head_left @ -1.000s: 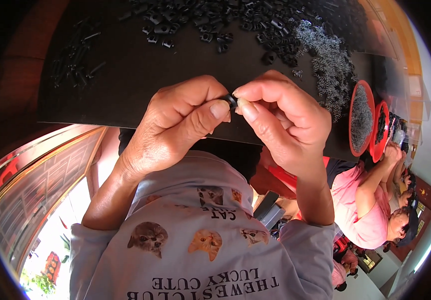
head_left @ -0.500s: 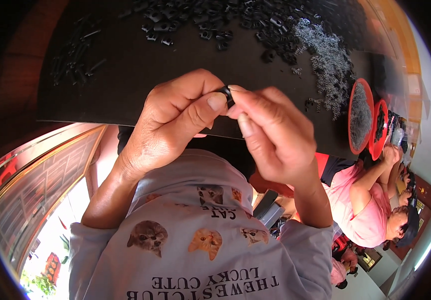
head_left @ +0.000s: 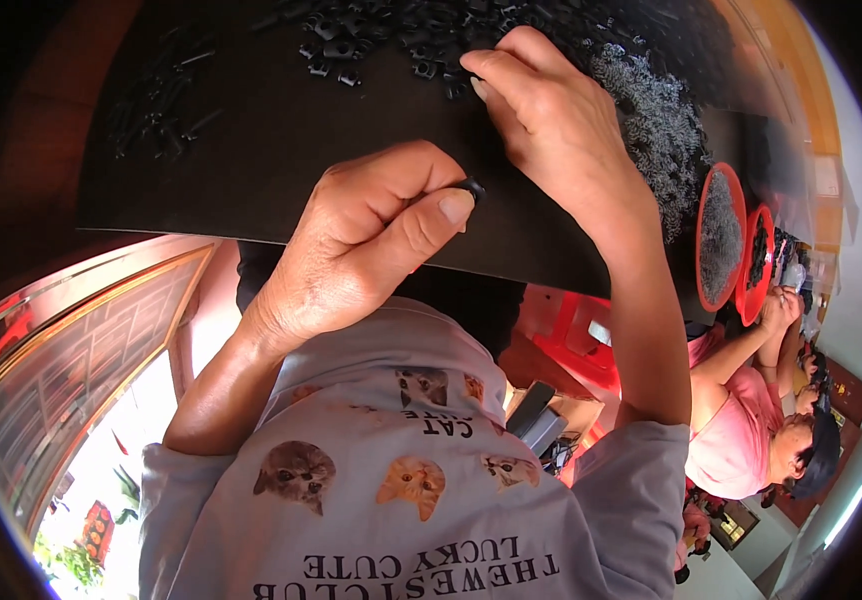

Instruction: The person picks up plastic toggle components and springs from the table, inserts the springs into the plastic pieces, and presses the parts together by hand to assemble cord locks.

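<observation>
My left hand point(head_left: 371, 235) is closed over the near part of the dark table, pinching a small black plastic part point(head_left: 473, 188) between thumb and forefinger. Most of that part is hidden by the fingers. Farther out, my right hand point(head_left: 563, 125) reaches over the table, its thumb and forefinger slightly apart with nothing visible between them. Its fingertips are beside the loose black plastic pieces point(head_left: 426, 55) at the far edge of the view. To the right of this hand lies a heap of small metal springs point(head_left: 656, 130).
Thin black rods point(head_left: 166, 120) lie scattered at the far left of the table point(head_left: 241, 165). On the right stand a red bowl point(head_left: 701, 240) of fine grey pieces and another red bowl point(head_left: 769, 235) with dark pieces. Beyond them a person in pink point(head_left: 736, 430) works.
My right hand has left the black part and moved away over the table toward the loose black pieces. My left hand keeps hold of its part, shifted slightly right.
</observation>
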